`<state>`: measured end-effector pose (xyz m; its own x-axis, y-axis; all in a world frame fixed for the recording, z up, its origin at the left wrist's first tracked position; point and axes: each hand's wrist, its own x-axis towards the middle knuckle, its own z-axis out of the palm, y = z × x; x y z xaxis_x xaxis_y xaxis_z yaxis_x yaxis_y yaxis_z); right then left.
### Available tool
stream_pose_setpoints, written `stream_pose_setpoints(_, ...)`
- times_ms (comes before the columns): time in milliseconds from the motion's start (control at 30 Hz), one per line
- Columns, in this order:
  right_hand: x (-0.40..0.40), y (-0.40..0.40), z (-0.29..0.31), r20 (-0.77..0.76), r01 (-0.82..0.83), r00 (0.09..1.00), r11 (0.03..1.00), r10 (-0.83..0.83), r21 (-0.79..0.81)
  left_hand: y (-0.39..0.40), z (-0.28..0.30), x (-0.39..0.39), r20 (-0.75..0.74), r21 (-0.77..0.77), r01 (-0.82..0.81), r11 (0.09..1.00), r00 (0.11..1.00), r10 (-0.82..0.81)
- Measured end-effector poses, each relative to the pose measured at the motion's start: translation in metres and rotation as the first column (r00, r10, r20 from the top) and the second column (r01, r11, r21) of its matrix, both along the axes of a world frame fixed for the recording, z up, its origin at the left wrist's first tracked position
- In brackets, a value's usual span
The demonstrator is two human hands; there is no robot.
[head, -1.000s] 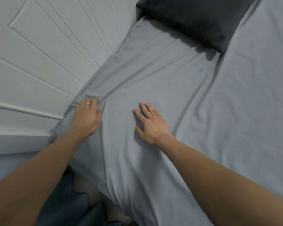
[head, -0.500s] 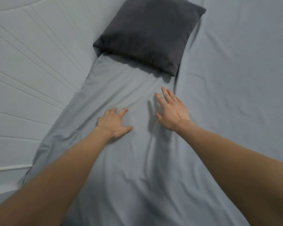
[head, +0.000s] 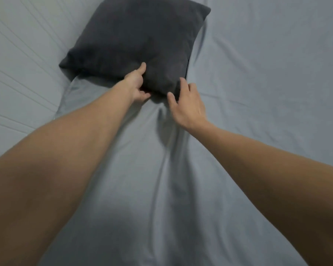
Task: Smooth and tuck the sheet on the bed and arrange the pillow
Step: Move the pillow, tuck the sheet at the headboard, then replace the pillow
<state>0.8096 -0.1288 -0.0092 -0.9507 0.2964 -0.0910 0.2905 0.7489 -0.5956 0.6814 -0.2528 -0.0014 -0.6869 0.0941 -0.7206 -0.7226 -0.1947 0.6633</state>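
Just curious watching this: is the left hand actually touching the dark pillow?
Touching. The head view shows the left hand gripping the near edge of the pillow, thumb on top and fingers tucked underneath.

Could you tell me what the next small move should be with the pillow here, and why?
Probably close the right hand on the dark grey square pillow. The left hand already pinches its near edge, while the right hand's fingers are spread at the near corner. The pale grey sheet is creased below.
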Motion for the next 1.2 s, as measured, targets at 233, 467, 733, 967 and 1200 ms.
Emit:
stream_pose_setpoints(233,-0.041,0.015,0.033,0.2,0.361,0.932,0.71,-0.303,-0.604,0.012,0.034,-0.004,-0.383,0.176,-0.245,0.953,0.875,0.296)
stream_pose_setpoints(467,-0.052,0.046,0.124,0.201,0.193,0.936,-0.057,-0.288,-0.98,0.012,0.093,0.042,-0.696,-0.049,0.057,0.997,0.714,-0.075)
stream_pose_setpoints(733,0.014,0.118,0.153,0.309,0.323,0.862,-0.036,-0.401,-0.946,0.044,0.114,0.099,-0.564,-0.424,0.483,0.766,0.521,-0.641)
stream_pose_setpoints(967,0.062,0.161,0.119,0.504,0.582,0.768,0.101,-0.395,-0.807,-0.008,0.058,0.129,-0.353,-0.749,0.357,0.558,0.498,-0.792)
stream_pose_setpoints(1200,0.064,0.171,0.066,0.421,0.636,0.689,0.213,-0.59,-0.741,-0.072,-0.005,0.072,0.024,-0.88,0.325,0.347,0.759,-0.65)
